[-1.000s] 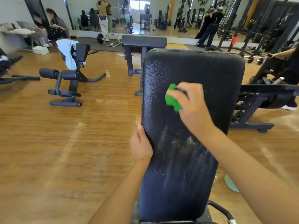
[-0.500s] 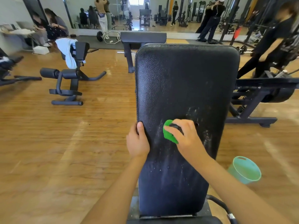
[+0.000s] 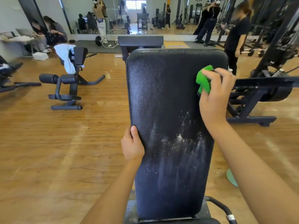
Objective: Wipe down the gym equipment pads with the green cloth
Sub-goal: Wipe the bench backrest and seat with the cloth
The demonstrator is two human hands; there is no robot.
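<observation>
Bright green cloth (image 3: 204,80), bunched into a small wad, pressed to the upper right edge of a tall black pad (image 3: 169,97). Held by the right hand (image 3: 213,97), fingers (image 3: 216,73) curled over the top of the wad and closing it against the palm. Likely soft, light and limp, perhaps damp. Best gripped as a bundle in the palm, with no loose corners left to drag.

Pad stiff-looking, pebbled and glossy, tilted up and away from the viewer; probably slick where wet. Whitish streaks (image 3: 178,139) and specks across its lower middle, either residue not yet wiped or drying moisture; hard to say which.

Left hand (image 3: 131,145) gripping the pad's left edge lower down, thumb on the front face, the other fingers wrapped behind and out of sight. A steadying hold, by the look of it.

Underside of the cloth and its contact with the pad hidden by the right hand. At the bottom, only part of a metal frame (image 3: 218,207) visible, cut off by the lower border. Teal container (image 3: 231,177) on the wood floor (image 3: 48,151) to the right, mostly hidden behind the right forearm.

Farther off, to the left, another black exercise machine (image 3: 68,81) with a white towel (image 3: 64,57) draped on it. On the right, a standing person in black (image 3: 236,38). At the back, wall mirrors (image 3: 129,13) with small, unclear figures.
</observation>
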